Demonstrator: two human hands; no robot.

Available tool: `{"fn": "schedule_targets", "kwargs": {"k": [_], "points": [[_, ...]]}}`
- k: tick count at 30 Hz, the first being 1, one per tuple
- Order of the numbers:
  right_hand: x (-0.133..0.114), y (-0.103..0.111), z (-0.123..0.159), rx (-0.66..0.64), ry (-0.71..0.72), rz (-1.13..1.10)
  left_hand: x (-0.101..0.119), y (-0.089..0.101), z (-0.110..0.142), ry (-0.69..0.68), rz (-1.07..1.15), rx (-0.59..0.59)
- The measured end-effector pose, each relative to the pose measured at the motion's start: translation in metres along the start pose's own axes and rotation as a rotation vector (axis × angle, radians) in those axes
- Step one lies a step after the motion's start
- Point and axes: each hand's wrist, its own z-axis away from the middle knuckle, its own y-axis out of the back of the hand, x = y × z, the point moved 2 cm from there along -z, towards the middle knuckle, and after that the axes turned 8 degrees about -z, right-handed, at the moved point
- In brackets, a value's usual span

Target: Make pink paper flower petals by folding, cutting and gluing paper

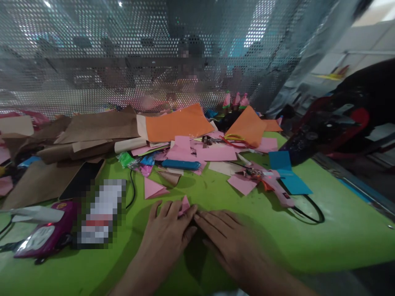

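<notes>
A small folded piece of pink paper (184, 205) lies on the green table, mostly covered by my left hand (171, 226). The fingers of that hand press down around it, and one pink corner sticks up past the index finger. My right hand (224, 232) rests low over the table, fingers stretched and close together. Its fingertips meet the left index finger and thumb, and nothing shows in its grasp. Just beyond the left hand is a folded pink paper triangle (154, 188).
A pink glue gun (277, 189) with a black cord lies at right, beside blue paper (293, 183). At left sit a purple device (46, 234) and a blurred-out phone-like object (103, 209). A blue cutter (181, 165), brown paper (98, 127) and orange sheets (179, 123) crowd the back.
</notes>
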Motion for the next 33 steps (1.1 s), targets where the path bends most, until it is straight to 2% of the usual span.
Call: {"fn": "schedule_targets", "kwargs": {"k": [15, 22, 24, 28, 33], "points": [[0.0, -0.004, -0.004, 0.002, 0.002, 0.081, -0.006, -0.004, -0.009, -0.048, 0.012, 0.044], [0.0, -0.009, -0.001, -0.004, -0.011, 0.119, -0.016, 0.01, 0.012, 0.018, 0.051, 0.207], [0.0, -0.009, -0.002, -0.013, -0.013, 0.113, -0.016, 0.014, 0.02, -0.016, 0.017, 0.242], [0.0, -0.007, -0.002, -0.016, -0.048, 0.112, -0.011, 0.011, 0.028, -0.109, -0.088, 0.228], [0.0, -0.004, -0.001, -0.013, -0.064, 0.087, -0.008, 0.0, 0.027, -0.153, -0.16, 0.19]]}}
